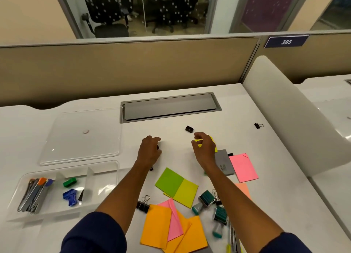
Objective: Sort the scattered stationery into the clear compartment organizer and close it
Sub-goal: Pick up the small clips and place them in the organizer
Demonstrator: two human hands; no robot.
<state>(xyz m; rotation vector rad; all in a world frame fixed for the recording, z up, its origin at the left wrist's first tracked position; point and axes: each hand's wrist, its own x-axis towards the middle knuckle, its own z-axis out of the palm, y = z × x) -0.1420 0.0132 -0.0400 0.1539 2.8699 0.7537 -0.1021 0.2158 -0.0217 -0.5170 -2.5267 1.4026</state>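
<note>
Clear plastic organizer point(106, 172) sits at the lower left of the frame on the white bench point(247, 108), its lid point(81, 136) lying flat just above it. Its left compartment holds a bundle of metal tools with orange and purple ends point(35, 193); the next one holds a green piece point(69, 182) and a blue piece point(70, 196), and I cannot make out what they are.

My left hand point(150, 151) reaches out at frame centre, fingers curled down over something small and dark that it mostly hides; I cannot tell whether I hold it. My right hand point(204, 148) hovers just to its right, thumb and fingers bent but parted, over a yellow sticky note point(213, 141) that it half covers. A small black sharpener-like piece point(189, 128) lies just above that hand.

Green and yellow notes point(176, 187), orange notes point(159, 226) and pink notes point(244, 167) scatter across the lower centre with binder clips point(142, 204) and teal stamps point(207, 198); some are blurred and cut off by my right arm. A grey card point(223, 162) bears print too small to read. One clip point(258, 125) lies far right. At the upper right, a blue plate point(286, 42) reads "385".
</note>
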